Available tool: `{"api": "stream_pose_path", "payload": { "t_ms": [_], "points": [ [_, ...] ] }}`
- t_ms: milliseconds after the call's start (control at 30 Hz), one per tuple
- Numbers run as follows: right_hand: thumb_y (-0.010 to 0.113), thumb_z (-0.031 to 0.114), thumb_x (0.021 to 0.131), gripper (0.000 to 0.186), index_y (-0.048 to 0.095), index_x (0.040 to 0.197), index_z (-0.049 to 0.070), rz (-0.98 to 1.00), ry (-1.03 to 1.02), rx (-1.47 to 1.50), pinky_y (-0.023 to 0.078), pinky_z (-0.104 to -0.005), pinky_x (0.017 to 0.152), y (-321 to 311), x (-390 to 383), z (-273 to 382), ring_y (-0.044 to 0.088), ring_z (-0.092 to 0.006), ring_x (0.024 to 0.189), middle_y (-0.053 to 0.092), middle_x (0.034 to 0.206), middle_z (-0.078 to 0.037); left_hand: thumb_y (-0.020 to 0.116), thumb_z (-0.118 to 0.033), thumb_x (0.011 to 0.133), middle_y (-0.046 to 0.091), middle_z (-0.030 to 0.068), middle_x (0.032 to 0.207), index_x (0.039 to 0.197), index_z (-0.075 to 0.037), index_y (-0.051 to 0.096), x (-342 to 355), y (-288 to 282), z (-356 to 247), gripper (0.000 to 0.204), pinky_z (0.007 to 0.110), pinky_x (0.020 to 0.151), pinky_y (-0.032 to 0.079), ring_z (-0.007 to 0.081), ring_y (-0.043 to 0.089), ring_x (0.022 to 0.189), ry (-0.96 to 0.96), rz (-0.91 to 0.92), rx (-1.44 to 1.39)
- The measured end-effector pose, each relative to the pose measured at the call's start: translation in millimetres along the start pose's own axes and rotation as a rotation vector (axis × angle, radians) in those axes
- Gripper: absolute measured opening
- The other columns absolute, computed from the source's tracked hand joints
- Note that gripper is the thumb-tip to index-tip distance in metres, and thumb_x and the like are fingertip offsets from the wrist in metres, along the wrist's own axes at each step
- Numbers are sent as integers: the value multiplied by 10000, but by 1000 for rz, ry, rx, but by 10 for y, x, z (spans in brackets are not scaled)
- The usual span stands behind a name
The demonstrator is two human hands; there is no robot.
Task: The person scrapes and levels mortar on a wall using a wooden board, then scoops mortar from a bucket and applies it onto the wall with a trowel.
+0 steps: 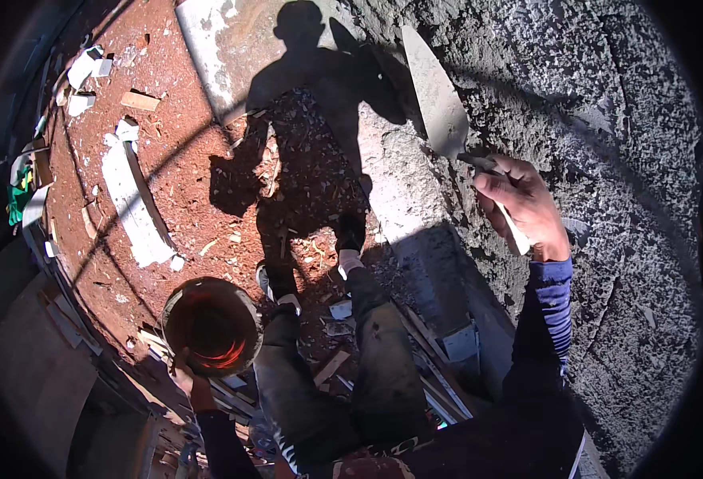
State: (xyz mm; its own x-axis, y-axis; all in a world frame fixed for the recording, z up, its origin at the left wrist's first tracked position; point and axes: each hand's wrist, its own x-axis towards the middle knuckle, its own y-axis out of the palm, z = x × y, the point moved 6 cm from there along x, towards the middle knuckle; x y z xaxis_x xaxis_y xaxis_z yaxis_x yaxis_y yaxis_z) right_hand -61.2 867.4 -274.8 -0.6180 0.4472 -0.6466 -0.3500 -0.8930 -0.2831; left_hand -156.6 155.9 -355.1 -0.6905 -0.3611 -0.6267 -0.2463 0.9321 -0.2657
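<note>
My right hand (524, 205) is closed round the handle of a pointed trowel (437, 100), whose grey blade points up and away from me. Behind the blade and hand stands a rough wall (607, 319) with grey mortar on it, partly in shadow. Whether the blade touches the wall I cannot tell. Low on the left, my left hand (182, 378) grips the near rim of a round bucket (170, 315). The inside of the bucket is dark with a reddish glow, and I cannot make out what it holds. Part of the left hand's fingers is hidden by the bucket.
Reddish soil (184, 215) strewn with debris lies underfoot. A long white broken slab (132, 199) and a small brick piece (140, 100) lie at the left. Wooden boards (439, 375) and scraps lie round my legs, by the wall's foot. My shadow falls ahead.
</note>
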Motion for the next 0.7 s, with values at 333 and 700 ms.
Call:
{"api": "stream_pose_path", "payload": {
  "t_ms": [333, 700],
  "points": [
    [490, 191, 950, 204, 518, 1058, 20, 639, 359, 851, 393, -182, 467, 1725, -2767, 961, 486, -49, 545, 488, 684, -2, 706, -113, 836, 603, -35, 747, 850, -50, 668, -1521, 2306, -1858, 75, 210, 583, 367, 53, 496, 623, 316, 594, -304],
    [696, 218, 808, 260, 656, 819, -39, 98, -205, -252, 451, -321, 389, 1310, -2875, 2683, 589, -176, 491, 623, 646, -94, 705, -91, 817, 661, 15, 923, 1116, 2, 640, -2513, 1983, -3470, 320, 220, 718, 461, 79, 578, 802, 599, 1117, -258]
  ]
}}
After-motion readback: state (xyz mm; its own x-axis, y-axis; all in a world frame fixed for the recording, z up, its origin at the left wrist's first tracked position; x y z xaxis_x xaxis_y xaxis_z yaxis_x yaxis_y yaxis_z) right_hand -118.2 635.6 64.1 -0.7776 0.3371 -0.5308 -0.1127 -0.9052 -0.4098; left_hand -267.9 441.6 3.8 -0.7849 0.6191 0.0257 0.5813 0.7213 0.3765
